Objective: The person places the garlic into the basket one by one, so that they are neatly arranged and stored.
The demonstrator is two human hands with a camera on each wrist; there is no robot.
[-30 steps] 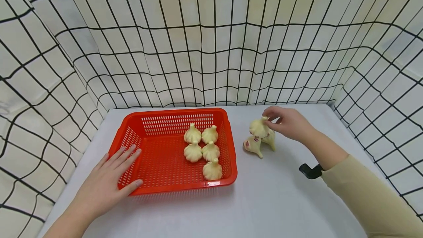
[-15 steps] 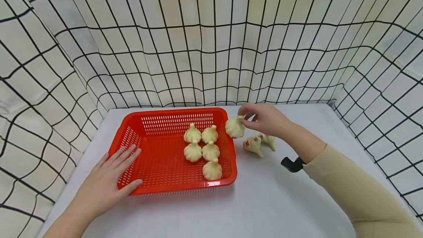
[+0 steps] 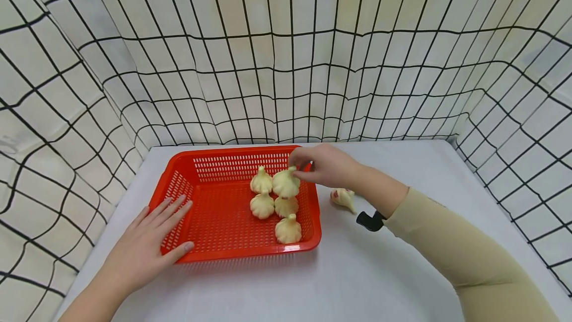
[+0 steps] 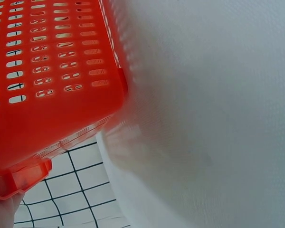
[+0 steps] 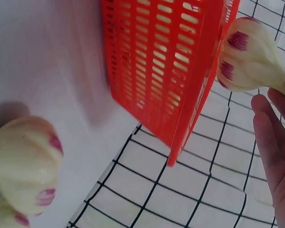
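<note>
My right hand (image 3: 328,165) pinches a garlic bulb (image 3: 286,184) by its stem, over the right end of a red plastic basket (image 3: 223,255). In the right wrist view the held garlic bulb (image 5: 247,57) hangs beyond the basket's rim, its pale base streaked purple. Several other garlic bulbs (image 3: 262,205) sit in the basket's right half; the held one overlaps those at the back in the head view. My left hand (image 3: 143,247) rests on the basket's left rim, fingers spread and straight.
On the white table right of the basket lies a garlic bulb (image 3: 342,198). A second loose garlic bulb (image 5: 4,216) shows partly at the right wrist view's lower left, hidden behind my arm from the head. Black netting (image 3: 290,68) over white cloth encloses the table's back and sides.
My right hand has carried the garlic bulb left, from the loose ones on the table to over the basket's right end. The left hand has stayed at the rim.
</note>
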